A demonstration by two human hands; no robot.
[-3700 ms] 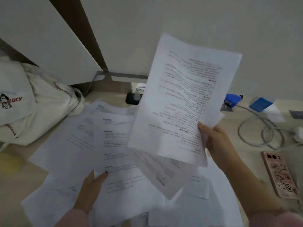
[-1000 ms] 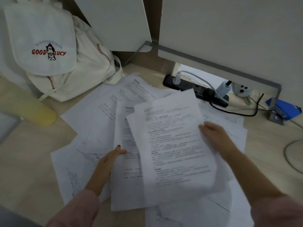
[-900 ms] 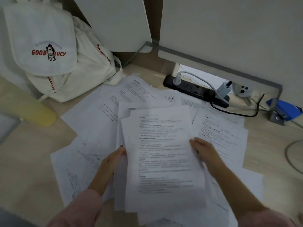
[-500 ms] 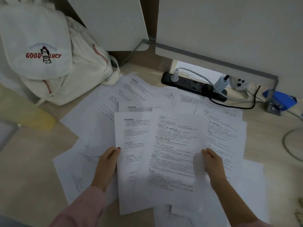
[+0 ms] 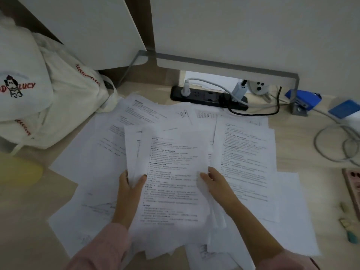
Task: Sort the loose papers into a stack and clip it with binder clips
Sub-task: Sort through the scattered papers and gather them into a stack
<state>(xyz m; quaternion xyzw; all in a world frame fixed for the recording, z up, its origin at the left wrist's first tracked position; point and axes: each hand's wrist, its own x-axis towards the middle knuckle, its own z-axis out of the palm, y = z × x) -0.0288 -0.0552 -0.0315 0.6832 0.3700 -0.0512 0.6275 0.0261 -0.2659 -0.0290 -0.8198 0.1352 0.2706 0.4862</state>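
Note:
A small bundle of printed sheets is lifted a little above the desk in front of me. My left hand pinches its left edge, thumb on top. My right hand grips its right edge. More loose printed papers lie spread and overlapping on the wooden desk under and around the bundle. A few small coloured items at the right edge may be clips; they are blurred.
A white canvas bag lies at the back left, with a yellow object in front of it. A black power strip with cables sits at the back. A blue stapler, a coiled cable and a phone are at the right.
The sheet held up in my right hand has come down onto the sheets my left hand holds. Both hands have drawn them together into one bundle. The view has shifted slightly right.

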